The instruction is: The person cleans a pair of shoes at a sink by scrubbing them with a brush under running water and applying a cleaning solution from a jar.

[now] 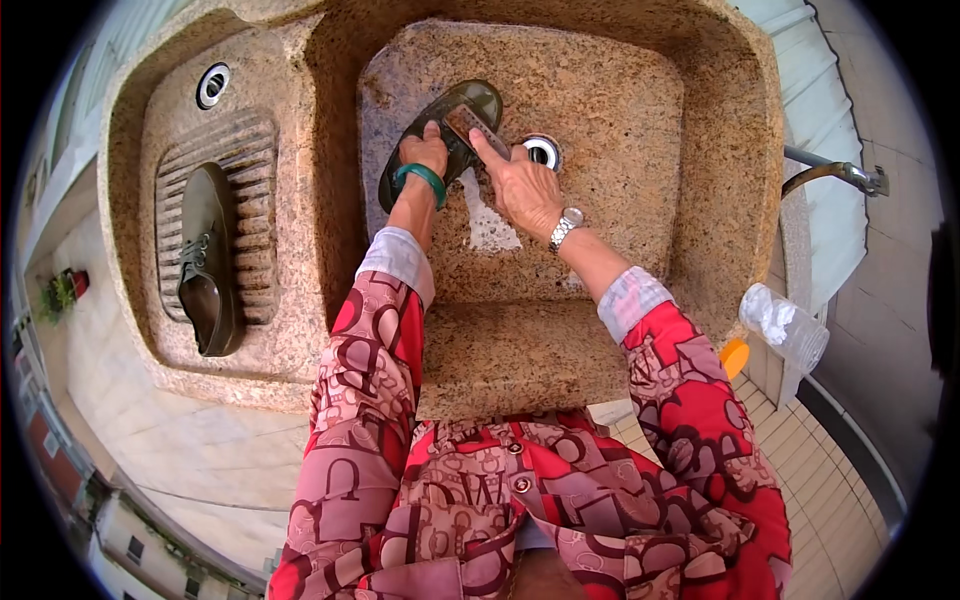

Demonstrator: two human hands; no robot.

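Note:
An olive-green lace-up shoe [480,101] lies slantwise in the large basin of a speckled stone sink [600,112]. My left hand [426,150], with a green bangle at the wrist, grips the shoe near its middle. In my right hand [525,184] is a wooden-backed scrubbing brush [472,127], its bristle side mostly hidden against the shoe's upper. White suds [491,225] spread over the basin floor just below the shoe. A second olive shoe [206,259] rests sole down on the ribbed washboard in the left basin, toe away from me.
Beside the brush is the large basin's drain [541,152]; the left basin has another drain [214,85]. A metal tap [862,178] juts out past the right rim. A clear plastic jar [784,326] with white contents lies near an orange lid [734,358] at the right.

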